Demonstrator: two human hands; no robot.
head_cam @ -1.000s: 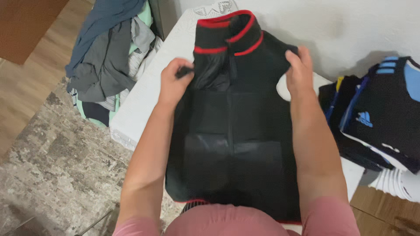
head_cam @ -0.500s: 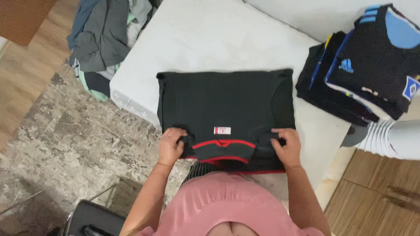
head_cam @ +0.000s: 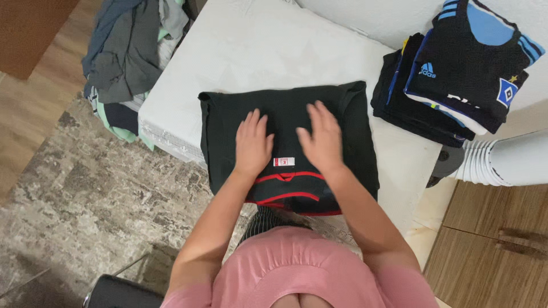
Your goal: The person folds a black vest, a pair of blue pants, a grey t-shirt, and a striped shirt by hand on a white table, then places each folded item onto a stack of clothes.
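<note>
Head view, looking down. A black top [head_cam: 337,122] with red trim lies folded and flat on a white cushion [head_cam: 262,51], its red-edged collar turned toward the person and a small white tag just above that collar. Both hands are open and hold nothing: the left hand [head_cam: 253,144] and the right hand [head_cam: 321,138] press palm-down on the top, fingers spread, side by side on either side of the tag. The cushion has a textured cover, with a mesh-like edge at its near left corner. To the right on the same surface sits a stack [head_cam: 451,74] of folded dark shirts, the uppermost navy with light blue panels; it lies just beside the top, apart from it. A loose heap of clothes [head_cam: 125,63] in grey, blue and pale green hangs at the cushion's left side. Below lies a mottled grey-brown rug [head_cam: 85,199] on a wooden floor [head_cam: 28,108]. At right, a white ribbed sleeve [head_cam: 508,162] reaches in above wooden boards
</note>
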